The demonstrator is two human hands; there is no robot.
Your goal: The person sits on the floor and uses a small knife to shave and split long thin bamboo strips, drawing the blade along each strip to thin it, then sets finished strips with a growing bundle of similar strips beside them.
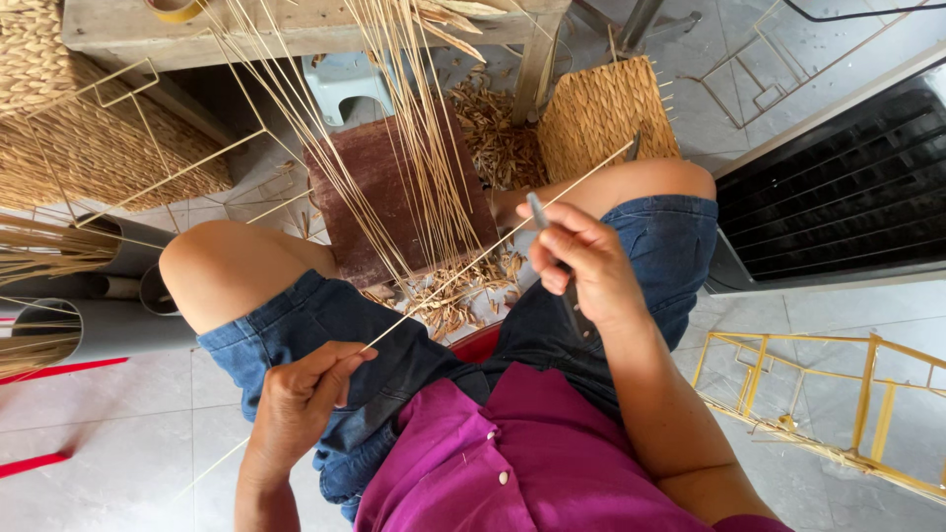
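Note:
I sit with bare knees apart, in denim shorts and a magenta shirt. My left hand (301,399) pinches the near end of a long thin pale reed strand (463,271) that runs diagonally up to the right, past my right hand. My right hand (581,261) is closed around a slim grey knife (540,215), its blade pointing up and lying against the strand. Between my knees a bundle of similar reeds (414,148) leans over a dark red wooden block (370,192), with shavings (453,296) scattered at its foot.
A woven basket panel (603,113) stands ahead on the right, and woven baskets (89,148) with wire frames are on the left. Grey tubes (108,330) holding reeds lie at the left. A yellow wire frame (838,404) sits on the tiled floor at right, beside a dark louvred panel (838,197).

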